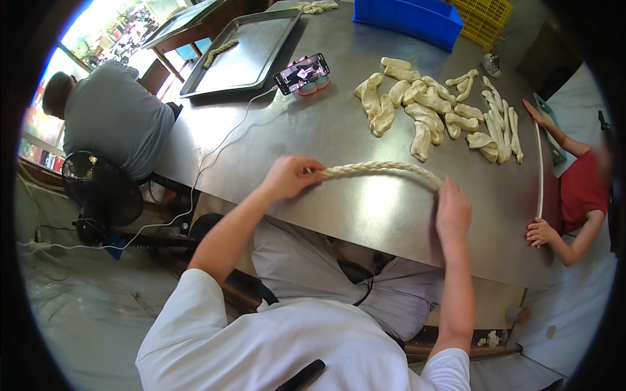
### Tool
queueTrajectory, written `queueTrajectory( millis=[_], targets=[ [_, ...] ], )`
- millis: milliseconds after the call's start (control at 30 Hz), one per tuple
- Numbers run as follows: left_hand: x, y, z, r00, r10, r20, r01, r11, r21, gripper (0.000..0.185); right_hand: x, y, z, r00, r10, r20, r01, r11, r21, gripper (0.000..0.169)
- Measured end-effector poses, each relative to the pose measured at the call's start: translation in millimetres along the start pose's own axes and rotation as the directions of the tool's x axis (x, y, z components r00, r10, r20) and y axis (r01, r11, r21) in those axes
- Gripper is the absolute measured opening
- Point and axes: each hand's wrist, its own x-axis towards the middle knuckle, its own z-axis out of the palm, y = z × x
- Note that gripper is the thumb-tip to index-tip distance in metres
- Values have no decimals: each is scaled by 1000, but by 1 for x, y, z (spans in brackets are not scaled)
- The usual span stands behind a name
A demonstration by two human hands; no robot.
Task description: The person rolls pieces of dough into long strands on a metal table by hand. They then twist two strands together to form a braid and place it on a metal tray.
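A long braided dough rope [381,166] arches over the steel table [337,215] in front of me. Its left end is pinched between the thumb and fingers of my left hand [292,177]. My right hand [453,207] grips the other end, and its fingers hide the tip. Beyond the rope lies a loose heap of pale dough pieces [428,100], some thick and some lumpy. Thin dough strips [496,122] lie along the heap's right side.
A metal baking tray [254,54] holds a short dough twist [220,52]. A phone [302,74] stands near it on a white cable. At the back are a blue crate [408,22] and a yellow crate [481,22]. At right, a person's hands [538,232] touch a long dough strand [540,171].
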Motion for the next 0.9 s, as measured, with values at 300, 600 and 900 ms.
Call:
queueTrajectory(
  millis=[300,600,900],
  targets=[
    [-69,56,83,974,111,-196,33,791,611,89,-70,-69,4,902,-425,-80,432,896,102,55],
    [57,27,51,861,467,204,-506,736,449,62,17,-72,66,885,-462,-45,464,875,137,61],
    [-112,48,72,917,390,89,-378,771,513,64,-88,-60,6,868,-494,45,491,869,67,58]
  ],
)
